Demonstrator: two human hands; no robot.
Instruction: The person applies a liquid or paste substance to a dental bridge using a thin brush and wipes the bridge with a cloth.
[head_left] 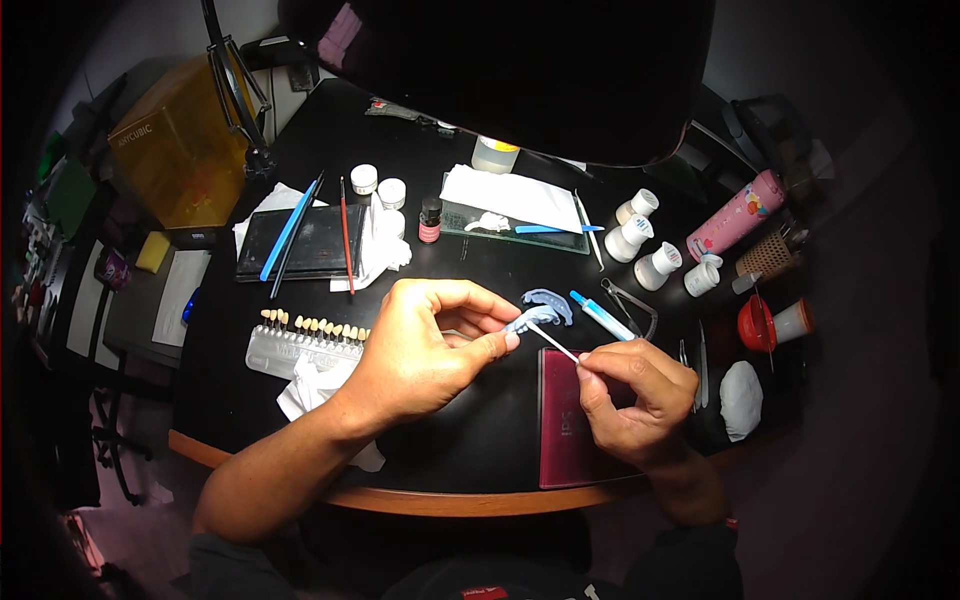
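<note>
My left hand point(430, 345) pinches a small light-blue dental arch piece point(530, 319) between thumb and fingertips, over the middle of the table. Between the thumb and fingers of my right hand point(640, 400) is a thin white stick point(552, 342). Its far end reaches the held piece; whether it touches or only overlaps it I cannot tell. Just beyond lies a second blue dental arch piece point(560, 300), partly hidden by the first. Beside it are a blue-and-white pen-like tube point(603, 316) and a metal caliper point(645, 318). A dark red flat case point(560, 430) lies partly under my right hand.
Left of my hands sits a tooth shade guide point(295, 345) with crumpled tissue point(315, 388). Farther back are a black palette box point(290, 243) with brushes, a small red bottle point(430, 220) and a glass slab point(550, 238). White jars point(630, 240) and a pink bottle point(735, 215) stand right. A dark lamp hood point(520, 70) hangs overhead.
</note>
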